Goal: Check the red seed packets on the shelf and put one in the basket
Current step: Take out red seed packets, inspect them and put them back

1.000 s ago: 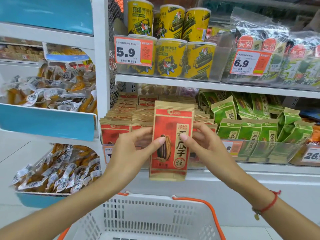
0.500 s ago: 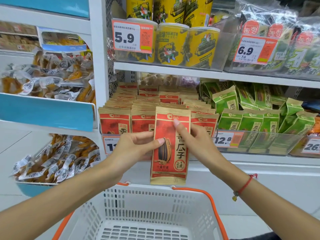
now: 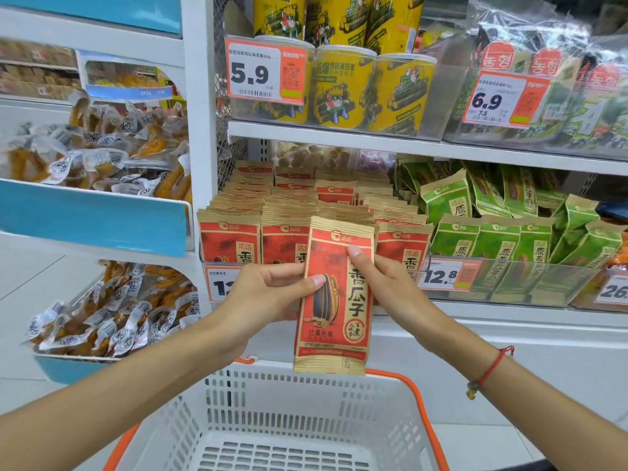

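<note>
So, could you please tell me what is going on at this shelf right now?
A person is holding one red seed packet upright in front of the shelf, the left hand pinching its left edge and the right hand its right side. It hangs just above the white basket, not yet in it. More red packets stand in rows behind.

Both hands, left hand and right hand, pinch an upright red paper seed packet above the white plastic basket, seemingly clear of its rim.
</note>
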Tool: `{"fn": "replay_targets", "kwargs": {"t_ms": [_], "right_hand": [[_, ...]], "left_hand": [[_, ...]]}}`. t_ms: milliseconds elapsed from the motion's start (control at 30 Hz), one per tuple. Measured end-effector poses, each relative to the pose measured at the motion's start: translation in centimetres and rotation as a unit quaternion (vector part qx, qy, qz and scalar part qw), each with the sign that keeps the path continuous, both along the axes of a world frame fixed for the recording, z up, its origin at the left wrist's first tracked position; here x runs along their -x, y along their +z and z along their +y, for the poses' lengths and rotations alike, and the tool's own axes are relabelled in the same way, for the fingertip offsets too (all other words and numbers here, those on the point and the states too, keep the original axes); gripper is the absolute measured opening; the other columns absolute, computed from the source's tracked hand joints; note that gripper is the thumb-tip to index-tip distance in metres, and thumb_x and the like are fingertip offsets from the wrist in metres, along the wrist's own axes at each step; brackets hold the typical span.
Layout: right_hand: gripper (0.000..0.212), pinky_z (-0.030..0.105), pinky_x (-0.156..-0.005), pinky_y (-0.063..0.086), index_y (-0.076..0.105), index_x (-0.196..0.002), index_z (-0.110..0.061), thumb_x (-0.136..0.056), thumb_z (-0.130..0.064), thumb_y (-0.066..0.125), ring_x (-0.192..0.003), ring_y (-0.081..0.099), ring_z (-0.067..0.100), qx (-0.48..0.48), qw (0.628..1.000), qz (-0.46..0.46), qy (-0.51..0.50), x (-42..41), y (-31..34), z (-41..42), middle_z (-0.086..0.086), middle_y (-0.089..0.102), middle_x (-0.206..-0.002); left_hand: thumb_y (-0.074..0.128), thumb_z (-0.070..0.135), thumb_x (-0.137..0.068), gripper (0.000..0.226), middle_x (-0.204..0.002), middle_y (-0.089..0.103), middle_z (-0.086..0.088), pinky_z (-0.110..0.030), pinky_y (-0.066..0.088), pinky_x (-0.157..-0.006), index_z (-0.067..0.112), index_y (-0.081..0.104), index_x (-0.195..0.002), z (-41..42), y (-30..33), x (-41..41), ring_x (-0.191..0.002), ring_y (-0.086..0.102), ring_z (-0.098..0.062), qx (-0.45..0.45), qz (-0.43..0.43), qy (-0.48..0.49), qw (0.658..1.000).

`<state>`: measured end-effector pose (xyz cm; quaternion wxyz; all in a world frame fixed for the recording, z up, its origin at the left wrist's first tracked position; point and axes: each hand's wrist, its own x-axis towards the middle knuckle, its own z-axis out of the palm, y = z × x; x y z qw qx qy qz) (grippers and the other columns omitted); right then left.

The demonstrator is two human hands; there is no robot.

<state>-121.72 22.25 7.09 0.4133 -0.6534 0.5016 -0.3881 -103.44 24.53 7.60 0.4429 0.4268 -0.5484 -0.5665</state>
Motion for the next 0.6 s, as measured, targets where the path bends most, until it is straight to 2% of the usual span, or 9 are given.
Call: {"fn": "replay_targets", "kwargs": {"t_ms": [67,200,367,467,533,600], "right_hand": [[0.02,0.011,-0.065,0.051,0.062,-0.105,-0.032,-0.096,-0.041,0.047,-0.083,0.07,0.001,-0.002,1.0,-0.002,0.026,0.0,-0.1,0.1,-0.017,0.074,-0.09],[0.02,0.014,-0.068,0.054,0.061,-0.111,-0.032,-0.091,-0.035,0.058,-0.089,0.07,0.004,-0.028,0.998,-0.007,0.055,0.3,0.1,0.0,-0.014,0.074,-0.097],[0.049,0.023,-0.084,0.055,0.057,-0.118,-0.031,-0.074,-0.023,0.077,-0.098,0.068,0.005,-0.041,0.995,0.022,0.091,1.2,0.8,0.1,-0.009,0.073,-0.106],[0.067,0.03,-0.093,0.054,0.053,-0.124,-0.029,-0.064,-0.024,0.082,-0.102,0.067,0.009,-0.043,0.992,0.052,0.107,1.7,1.1,0.3,-0.005,0.072,-0.109],[0.07,0.033,-0.093,0.054,0.052,-0.126,-0.03,-0.062,-0.023,0.081,-0.102,0.068,0.012,-0.055,0.99,0.041,0.121,1.9,1.4,0.5,-0.004,0.072,-0.11],[0.066,0.035,-0.09,0.055,0.05,-0.129,-0.028,-0.07,-0.016,0.076,-0.103,0.068,0.017,-0.074,0.986,0.006,0.149,2.2,1.7,0.7,0.0,0.072,-0.111]], "left_hand": [[0.065,0.016,-0.088,0.021,-0.095,0.076,0.0,-0.019,0.057,-0.065,0.017,0.073,-0.108,0.0,0.0,-0.1,-0.084,0.074,-0.015,0.0,0.008,0.01,1.0],[0.063,0.016,-0.089,0.021,-0.095,0.076,0.001,-0.018,0.056,-0.063,0.017,0.072,-0.108,0.1,-0.1,-0.1,-0.084,0.074,-0.014,0.004,0.023,0.023,0.999],[0.063,0.016,-0.089,0.024,-0.099,0.076,-0.001,-0.019,0.056,-0.063,0.014,0.071,-0.112,0.1,0.1,-0.1,-0.087,0.073,-0.015,0.014,0.043,0.03,0.999],[0.063,0.017,-0.089,0.026,-0.101,0.075,-0.002,-0.018,0.056,-0.064,0.016,0.07,-0.114,0.0,0.3,-0.3,-0.09,0.073,-0.015,0.021,0.045,0.029,0.998],[0.062,0.019,-0.089,0.027,-0.102,0.075,0.0,-0.018,0.056,-0.067,0.017,0.07,-0.115,0.0,0.2,-0.3,-0.092,0.072,-0.014,0.027,0.04,0.025,0.999],[0.063,0.02,-0.089,0.027,-0.102,0.075,0.001,-0.018,0.057,-0.069,0.018,0.07,-0.115,-0.1,0.1,-0.3,-0.092,0.072,-0.012,0.03,0.037,0.032,0.998]]}}
